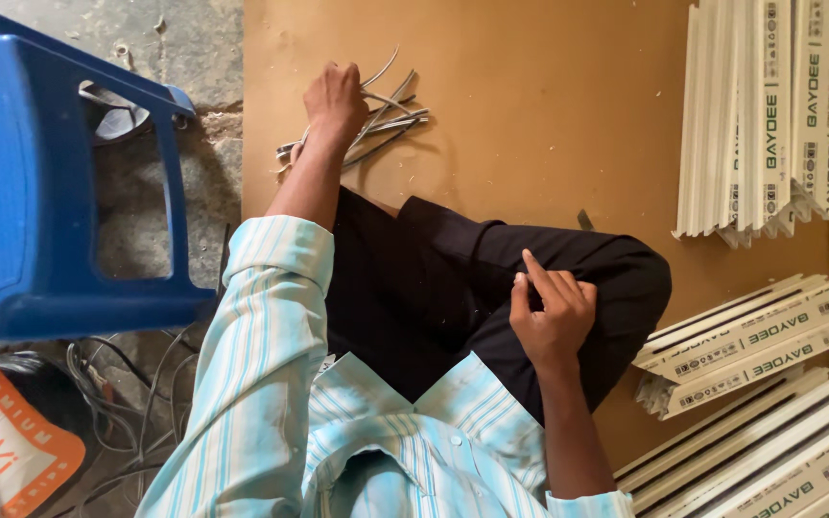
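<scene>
Left hand [335,101]: fingers closed on bundle of thin grey strips [376,125], far on brown board [530,96].
Right hand [554,312]: loosely curled, empty, resting on dark-trousered knee [616,273].
Around: blue plastic stool [40,192] left; white channel strips [769,115] right.

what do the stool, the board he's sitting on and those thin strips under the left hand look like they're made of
The stool looks like moulded plastic: uniform blue with a slight sheen. The board seems to be hardboard or a similar fibreboard: flat, matt, brown, no grain. The thin strips under the left hand look like pale plastic or possibly metal; they are thin, curved and grey-white, too small to settle.
</scene>
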`<action>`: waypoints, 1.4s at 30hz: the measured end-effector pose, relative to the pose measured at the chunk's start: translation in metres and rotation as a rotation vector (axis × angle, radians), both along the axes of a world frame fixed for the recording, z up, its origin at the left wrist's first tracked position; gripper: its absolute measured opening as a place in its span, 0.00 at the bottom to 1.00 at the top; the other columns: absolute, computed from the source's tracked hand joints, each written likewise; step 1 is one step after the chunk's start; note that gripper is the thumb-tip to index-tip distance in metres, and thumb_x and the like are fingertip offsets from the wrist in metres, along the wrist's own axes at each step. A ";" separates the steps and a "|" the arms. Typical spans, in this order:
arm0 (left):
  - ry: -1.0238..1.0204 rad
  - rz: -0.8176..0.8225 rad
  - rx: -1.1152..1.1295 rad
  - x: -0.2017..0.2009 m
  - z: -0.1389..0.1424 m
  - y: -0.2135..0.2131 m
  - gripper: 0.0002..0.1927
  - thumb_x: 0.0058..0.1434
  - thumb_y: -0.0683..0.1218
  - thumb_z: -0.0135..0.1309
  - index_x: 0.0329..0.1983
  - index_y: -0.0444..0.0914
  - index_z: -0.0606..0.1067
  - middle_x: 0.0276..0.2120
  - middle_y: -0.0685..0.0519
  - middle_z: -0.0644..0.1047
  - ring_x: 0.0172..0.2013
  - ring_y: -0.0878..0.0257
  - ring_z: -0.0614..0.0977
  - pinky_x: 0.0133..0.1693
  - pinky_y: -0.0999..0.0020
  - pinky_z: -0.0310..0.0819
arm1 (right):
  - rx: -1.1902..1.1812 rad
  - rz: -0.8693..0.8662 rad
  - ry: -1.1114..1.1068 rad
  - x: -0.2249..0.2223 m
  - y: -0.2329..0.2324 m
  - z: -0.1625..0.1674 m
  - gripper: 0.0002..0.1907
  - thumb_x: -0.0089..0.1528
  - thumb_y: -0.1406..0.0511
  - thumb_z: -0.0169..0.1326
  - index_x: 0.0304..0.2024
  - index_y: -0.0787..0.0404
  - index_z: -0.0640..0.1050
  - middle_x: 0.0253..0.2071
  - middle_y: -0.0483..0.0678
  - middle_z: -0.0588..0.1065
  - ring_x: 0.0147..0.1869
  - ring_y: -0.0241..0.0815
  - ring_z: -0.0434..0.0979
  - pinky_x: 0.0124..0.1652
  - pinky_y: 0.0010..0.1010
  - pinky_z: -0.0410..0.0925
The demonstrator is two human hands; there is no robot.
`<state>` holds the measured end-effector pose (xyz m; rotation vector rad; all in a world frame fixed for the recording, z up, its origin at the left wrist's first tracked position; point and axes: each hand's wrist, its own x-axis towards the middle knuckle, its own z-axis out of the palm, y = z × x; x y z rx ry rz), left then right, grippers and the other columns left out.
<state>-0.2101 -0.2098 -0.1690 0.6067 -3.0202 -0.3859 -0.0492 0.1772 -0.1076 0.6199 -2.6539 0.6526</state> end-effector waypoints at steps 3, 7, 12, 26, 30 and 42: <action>0.028 0.069 0.078 -0.002 -0.001 -0.003 0.08 0.62 0.42 0.54 0.45 0.40 0.78 0.36 0.43 0.79 0.35 0.48 0.83 0.31 0.52 0.78 | 0.012 0.013 0.018 -0.002 -0.003 0.001 0.15 0.60 0.67 0.62 0.50 0.57 0.85 0.30 0.41 0.78 0.35 0.37 0.75 0.43 0.34 0.61; 0.407 0.101 0.133 0.006 0.001 0.000 0.04 0.67 0.44 0.54 0.41 0.39 0.77 0.28 0.44 0.81 0.31 0.46 0.83 0.33 0.48 0.74 | 0.023 0.024 0.013 -0.005 -0.013 0.005 0.14 0.60 0.67 0.63 0.49 0.55 0.85 0.29 0.40 0.78 0.34 0.37 0.75 0.42 0.35 0.60; 0.525 -0.052 0.504 0.040 0.013 0.035 0.09 0.60 0.40 0.52 0.43 0.37 0.78 0.24 0.44 0.78 0.25 0.50 0.81 0.29 0.54 0.71 | -0.112 0.037 -0.034 -0.002 -0.021 0.018 0.16 0.58 0.67 0.64 0.49 0.58 0.84 0.34 0.41 0.81 0.41 0.41 0.79 0.45 0.35 0.61; 0.269 -0.598 1.003 0.101 0.085 0.172 0.17 0.62 0.36 0.51 0.55 0.34 0.70 0.33 0.42 0.81 0.34 0.50 0.85 0.36 0.61 0.76 | -1.364 0.300 -0.774 -0.037 -0.074 -0.002 0.25 0.74 0.55 0.50 0.65 0.68 0.69 0.54 0.48 0.74 0.61 0.36 0.72 0.61 0.29 0.65; 0.316 -0.769 0.793 0.091 0.081 0.204 0.27 0.63 0.34 0.50 0.66 0.31 0.60 0.42 0.39 0.81 0.37 0.43 0.84 0.36 0.55 0.77 | -1.458 0.107 -0.712 -0.057 -0.047 -0.013 0.19 0.73 0.62 0.48 0.62 0.67 0.71 0.50 0.47 0.75 0.55 0.34 0.74 0.55 0.25 0.67; 0.089 -0.798 0.938 0.047 0.092 0.304 0.38 0.59 0.31 0.48 0.73 0.34 0.52 0.45 0.39 0.82 0.44 0.46 0.88 0.44 0.58 0.82 | -1.801 0.225 -0.642 -0.071 0.049 0.005 0.27 0.70 0.66 0.54 0.70 0.69 0.70 0.47 0.47 0.74 0.51 0.34 0.73 0.54 0.25 0.67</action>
